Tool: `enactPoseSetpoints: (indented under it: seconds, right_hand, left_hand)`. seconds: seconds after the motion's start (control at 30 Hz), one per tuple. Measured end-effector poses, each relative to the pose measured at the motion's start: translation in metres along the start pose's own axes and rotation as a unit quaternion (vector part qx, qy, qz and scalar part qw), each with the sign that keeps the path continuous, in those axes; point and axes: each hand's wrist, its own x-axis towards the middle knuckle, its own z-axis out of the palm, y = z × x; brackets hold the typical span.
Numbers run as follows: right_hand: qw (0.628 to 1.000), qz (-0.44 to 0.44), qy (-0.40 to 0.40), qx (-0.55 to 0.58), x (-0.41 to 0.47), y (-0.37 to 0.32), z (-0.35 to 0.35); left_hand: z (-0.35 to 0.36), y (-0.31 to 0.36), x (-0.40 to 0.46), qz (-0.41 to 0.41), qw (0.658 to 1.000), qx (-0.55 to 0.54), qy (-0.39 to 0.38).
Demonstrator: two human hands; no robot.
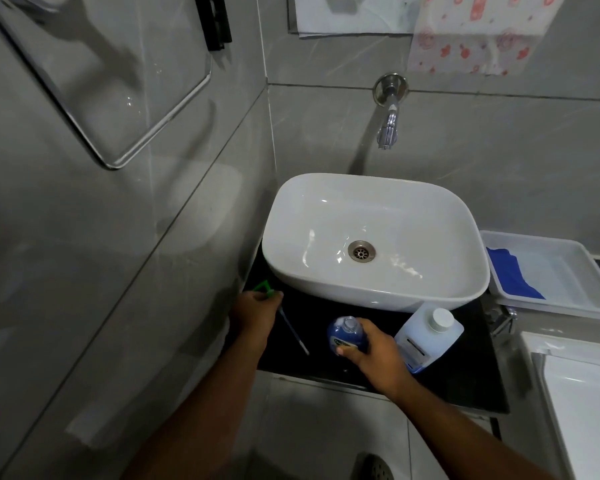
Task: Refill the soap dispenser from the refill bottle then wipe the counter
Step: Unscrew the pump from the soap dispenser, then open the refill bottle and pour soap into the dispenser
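Observation:
A blue soap dispenser bottle (346, 333) stands upright on the black counter (465, 382) in front of the sink, its neck uncapped. My right hand (371, 355) grips its body from the right. My left hand (255, 315) holds the green pump head (264, 289) at the counter's left edge, and the pump's thin dip tube (293, 330) slants down onto the counter. The refill bottle (428, 337), pale with a white cap on, stands just right of the dispenser. A blue cloth (513, 275) lies in a white tray (568, 271) on the right.
The white basin (374, 237) fills most of the counter, under a wall tap (388, 128). A tiled wall with a mirror (101, 81) closes in the left side. A white appliance (582, 393) sits at the lower right. A floor drain (374, 467) is below.

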Motion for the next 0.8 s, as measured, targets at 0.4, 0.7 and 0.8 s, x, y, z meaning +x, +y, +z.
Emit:
enactPoseSetpoints:
  seconds: [0.4, 0.7, 0.8]
  right_hand:
    - [1.0, 0.011, -0.002, 0.028, -0.012, 0.012, -0.003]
    - [0.988, 0.091, 0.111, 0.05, -0.069, 0.032, -0.011]
    - [0.976, 0.115, 0.174, 0.064, -0.088, 0.04, -0.022]
  left_hand:
    - [0.014, -0.021, 0.016, -0.005, 0.981, 0.187, -0.044]
    - [0.003, -0.028, 0.004, 0.008, 0.973, 0.224, -0.056]
    - [-0.001, -0.029, -0.02, 0.046, 0.975, 0.217, -0.028]
